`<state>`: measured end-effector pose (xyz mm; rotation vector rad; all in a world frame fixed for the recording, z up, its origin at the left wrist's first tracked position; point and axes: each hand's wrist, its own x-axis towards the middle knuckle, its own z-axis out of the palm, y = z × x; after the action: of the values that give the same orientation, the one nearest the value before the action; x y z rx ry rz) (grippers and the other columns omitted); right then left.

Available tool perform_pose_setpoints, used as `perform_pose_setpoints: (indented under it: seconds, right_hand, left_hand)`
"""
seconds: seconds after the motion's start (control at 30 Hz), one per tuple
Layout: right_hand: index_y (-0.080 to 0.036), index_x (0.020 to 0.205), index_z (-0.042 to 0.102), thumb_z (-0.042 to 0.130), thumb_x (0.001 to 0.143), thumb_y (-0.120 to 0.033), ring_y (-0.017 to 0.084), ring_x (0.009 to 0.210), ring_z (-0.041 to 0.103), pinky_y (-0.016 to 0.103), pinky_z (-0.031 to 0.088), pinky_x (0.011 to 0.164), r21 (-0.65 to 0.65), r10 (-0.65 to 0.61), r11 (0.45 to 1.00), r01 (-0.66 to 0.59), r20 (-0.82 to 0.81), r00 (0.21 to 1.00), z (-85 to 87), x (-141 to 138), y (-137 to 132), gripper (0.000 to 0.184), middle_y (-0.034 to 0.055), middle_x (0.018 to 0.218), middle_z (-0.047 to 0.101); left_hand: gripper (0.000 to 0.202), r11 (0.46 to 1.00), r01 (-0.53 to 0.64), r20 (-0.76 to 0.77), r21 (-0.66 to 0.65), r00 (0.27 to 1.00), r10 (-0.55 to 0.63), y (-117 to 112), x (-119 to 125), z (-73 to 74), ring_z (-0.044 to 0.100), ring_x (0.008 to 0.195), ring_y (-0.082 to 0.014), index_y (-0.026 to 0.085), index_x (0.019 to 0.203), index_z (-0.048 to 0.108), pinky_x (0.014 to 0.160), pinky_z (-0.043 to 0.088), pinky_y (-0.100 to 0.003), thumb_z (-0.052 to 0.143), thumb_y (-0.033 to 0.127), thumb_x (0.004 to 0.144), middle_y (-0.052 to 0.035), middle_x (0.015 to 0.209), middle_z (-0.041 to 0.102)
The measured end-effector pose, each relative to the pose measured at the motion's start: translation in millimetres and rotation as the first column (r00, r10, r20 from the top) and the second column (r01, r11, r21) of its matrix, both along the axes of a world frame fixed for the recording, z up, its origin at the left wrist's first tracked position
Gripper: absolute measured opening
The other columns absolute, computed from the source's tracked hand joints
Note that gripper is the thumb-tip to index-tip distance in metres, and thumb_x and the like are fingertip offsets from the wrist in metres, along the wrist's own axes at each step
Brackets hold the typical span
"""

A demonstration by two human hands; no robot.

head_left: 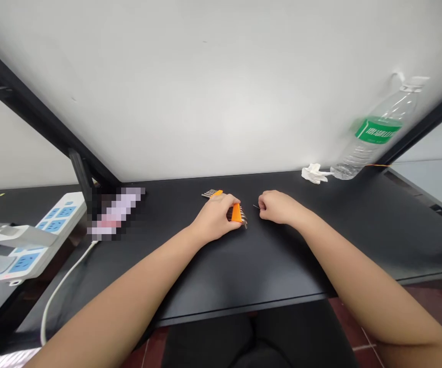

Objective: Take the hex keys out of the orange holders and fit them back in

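My left hand (217, 217) is closed around an orange holder (236, 212) of hex keys, gripping it near the middle of the black table (213, 286). Several bent metal key ends (244, 217) stick out to its right. Past my knuckles, another orange part (216, 193) shows, with straight metal shafts (208, 193) pointing left; my hand hides whether both parts are one piece. Just to the right, my right hand (276, 206) pinches a thin metal rod (256, 206), which looks like a small hex key. Its tip points left toward the holder, with a gap between them.
A white power strip (65, 209) with plugs lies at the left, beside a blurred-out object (119, 212) with a white cable (65, 278). At the back right stand a clear plastic bottle (374, 133) and a crumpled tissue (314, 174). Behind is a pale wall (221, 92).
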<state>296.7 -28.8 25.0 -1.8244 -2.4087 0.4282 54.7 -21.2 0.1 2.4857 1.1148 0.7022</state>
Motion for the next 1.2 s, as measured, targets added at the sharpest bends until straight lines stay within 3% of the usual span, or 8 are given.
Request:
perform_pose_setpoints:
  seconds: [0.27,0.6,0.73,0.87,0.93,1.07,1.13,1.2]
  right_hand:
    - [-0.019,0.081,0.056,0.057,0.081,-0.01,0.011,0.065,0.051,0.024,0.037,0.063,0.221,0.322,0.941,-0.255,-0.358,0.876,0.7,-14.2,-10.8,0.01,-0.0022,0.076,0.059]
    - [-0.017,0.086,0.064,0.052,0.094,-0.008,0.014,0.075,0.053,0.027,0.04,0.068,0.361,0.409,0.878,-0.314,-0.226,0.884,7.0,-7.8,-16.9,0.017,0.004,0.087,0.059]
    - [-0.017,0.087,0.066,0.049,0.097,-0.009,0.016,0.079,0.056,0.029,0.043,0.071,0.362,0.412,0.877,-0.316,-0.23,0.881,9.0,-12.2,-23.0,0.022,0.0065,0.093,0.061]
    - [-0.018,0.084,0.06,0.054,0.089,-0.009,0.015,0.074,0.056,0.029,0.045,0.068,0.2,0.282,0.958,-0.205,-0.533,0.798,0.3,-22.9,-20.9,0.012,0.0032,0.087,0.062]
    - [-0.02,0.086,0.055,0.058,0.088,-0.015,0.013,0.064,0.055,0.026,0.044,0.059,-0.027,0.074,0.989,-0.143,-0.752,0.655,-9.2,-26.7,-16.8,0.006,-0.0006,0.076,0.06]
    - [-0.021,0.088,0.049,0.069,0.085,-0.029,0.01,0.053,0.05,0.022,0.04,0.05,-0.302,-0.207,0.932,-0.199,-0.897,0.39,-25.7,-27.7,-7.7,0.021,-0.0058,0.062,0.055]
    - [-0.021,0.088,0.05,0.073,0.083,-0.029,0.009,0.053,0.05,0.022,0.04,0.049,-0.318,-0.216,0.924,-0.211,-0.892,0.397,-24.3,-24.1,-3.4,0.024,-0.0055,0.064,0.056]
    - [-0.019,0.09,0.054,0.075,0.081,-0.028,0.01,0.055,0.053,0.022,0.041,0.048,-0.299,-0.193,0.943,-0.147,-0.851,0.489,-15.1,-16.0,0.3,0.024,-0.0033,0.071,0.059]
  left_hand:
    - [0.033,1.0,-0.005,-0.031,0.026,0.999,0.005,-1.9,2.0,4.7,0.067,0.095,-0.0232,0.022,0.103,0.06,0.084,0.053,-0.036,0.075,0.026,0.074,-0.0024,0.1,0.072]
    - [0.037,0.999,0.01,-0.088,0.054,0.996,-0.005,0.0,2.6,1.9,0.065,0.096,-0.0249,0.022,0.106,0.061,0.086,0.052,-0.038,0.078,0.03,0.074,-0.0036,0.099,0.07]
    - [0.047,0.997,0.067,-0.16,0.046,0.985,-0.059,-2.1,7.8,5.0,0.062,0.092,-0.0248,0.021,0.1,0.062,0.085,0.051,-0.039,0.086,0.049,0.071,-0.0047,0.095,0.065]
    - [0.061,0.994,0.097,-0.191,0.054,0.978,-0.085,-3.4,11.7,5.1,0.06,0.092,-0.0259,0.018,0.095,0.064,0.089,0.05,-0.042,0.086,0.066,0.064,-0.0059,0.09,0.061]
    - [0.06,0.993,0.091,-0.178,0.071,0.981,-0.077,-3.5,12.6,3.1,0.06,0.095,-0.0263,0.018,0.099,0.066,0.094,0.048,-0.043,0.086,0.063,0.066,-0.0072,0.096,0.063]
    - [0.056,0.994,0.097,-0.161,0.048,0.983,-0.088,-2.9,15.5,1.3,0.059,0.101,-0.0267,0.018,0.106,0.069,0.092,0.049,-0.04,0.086,0.057,0.071,-0.0085,0.102,0.064]
    - [0.054,0.993,0.115,-0.176,0.024,0.978,-0.109,-1.1,17.3,5.2,0.059,0.101,-0.0273,0.018,0.107,0.069,0.091,0.049,-0.04,0.084,0.057,0.073,-0.0078,0.098,0.066]
    - [0.051,0.99,0.138,-0.183,0.009,0.974,-0.134,1.1,17.5,10.6,0.06,0.102,-0.0279,0.019,0.109,0.069,0.093,0.048,-0.041,0.082,0.055,0.076,-0.0076,0.1,0.067]
